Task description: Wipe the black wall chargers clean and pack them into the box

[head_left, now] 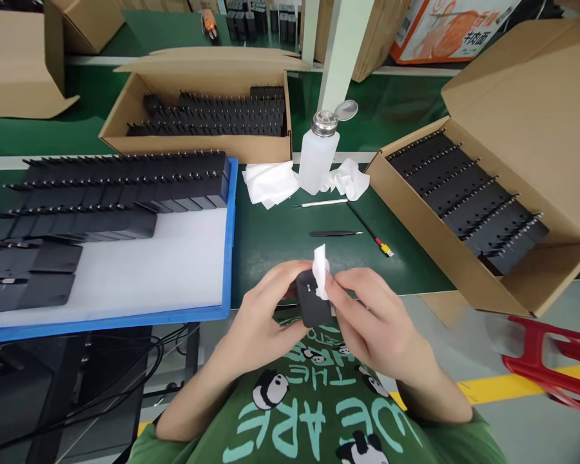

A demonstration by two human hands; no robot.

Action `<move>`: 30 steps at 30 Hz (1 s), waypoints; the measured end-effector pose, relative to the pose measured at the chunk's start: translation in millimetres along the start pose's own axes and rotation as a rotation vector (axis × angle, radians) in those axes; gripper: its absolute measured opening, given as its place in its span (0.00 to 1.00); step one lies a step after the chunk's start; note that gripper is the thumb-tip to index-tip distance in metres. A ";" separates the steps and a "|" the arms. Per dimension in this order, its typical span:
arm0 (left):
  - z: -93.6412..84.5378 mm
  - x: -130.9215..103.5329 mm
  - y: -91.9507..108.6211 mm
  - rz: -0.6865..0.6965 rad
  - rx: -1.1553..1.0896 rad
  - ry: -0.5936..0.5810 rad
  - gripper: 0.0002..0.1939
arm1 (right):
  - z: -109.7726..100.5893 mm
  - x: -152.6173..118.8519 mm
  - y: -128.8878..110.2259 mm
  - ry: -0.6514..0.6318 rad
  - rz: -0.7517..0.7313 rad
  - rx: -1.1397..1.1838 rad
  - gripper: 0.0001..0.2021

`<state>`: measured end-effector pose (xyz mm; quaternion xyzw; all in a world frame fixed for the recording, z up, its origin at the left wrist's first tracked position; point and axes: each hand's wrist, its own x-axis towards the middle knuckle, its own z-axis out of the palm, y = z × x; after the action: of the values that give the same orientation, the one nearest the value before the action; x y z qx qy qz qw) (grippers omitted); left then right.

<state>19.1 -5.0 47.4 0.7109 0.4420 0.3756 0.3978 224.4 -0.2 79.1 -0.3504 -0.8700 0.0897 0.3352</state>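
Note:
Close to my body, my left hand [275, 316] grips a small black plastic case [313, 309] by its sides. My right hand [374, 316] pinches a folded white tissue [321, 270] and presses it against the upper face of the case. Small light marks or pins show on the case beside the tissue; what they are I cannot make out. Past my hands, black tweezers [336, 233] lie on the green table. Behind them are a thin white stick [321, 203] and a black cable [365, 225] with a red and yellow end.
Left, a blue-rimmed tray [227, 258] bears rows of black cases with pins. A cardboard box [198, 143] behind and another [425, 238] on the right hold similar ones. A white pump bottle [315, 161] stands between tissues [270, 183]. A red stool [536, 348] is at lower right.

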 end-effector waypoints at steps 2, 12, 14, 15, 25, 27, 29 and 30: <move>2.2 0.3 -0.8 -0.018 0.002 0.033 0.29 | 3.1 -1.4 -1.4 -0.051 -0.023 -0.050 0.26; -4.6 6.7 -17.4 -0.098 -0.028 0.075 0.31 | -5.4 -22.5 18.0 -0.063 -0.015 0.275 0.20; -7.5 5.7 -16.8 -0.093 -0.024 0.077 0.30 | -8.0 -23.9 28.1 0.164 0.173 0.274 0.16; -8.4 5.0 -16.1 -0.089 -0.022 0.076 0.30 | -8.3 -23.5 31.0 0.252 0.257 0.248 0.13; -4.1 -0.1 -8.0 0.063 0.025 0.073 0.32 | 12.4 -1.3 4.4 0.228 0.132 0.126 0.20; -4.5 -0.8 -7.2 0.069 0.046 0.076 0.32 | 16.7 -0.7 -0.3 0.150 0.052 0.101 0.20; -6.1 -1.6 -7.8 0.058 0.082 0.083 0.32 | 18.5 -2.9 -4.7 0.080 -0.026 0.063 0.19; -7.2 -2.0 -8.7 0.049 0.099 0.086 0.32 | 17.9 -4.5 -6.8 0.045 -0.065 0.039 0.19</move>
<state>9.2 -2.6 42.1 0.7235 0.4591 0.3932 0.3333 211.5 -6.9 65.8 -0.3171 -0.8713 0.0880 0.3641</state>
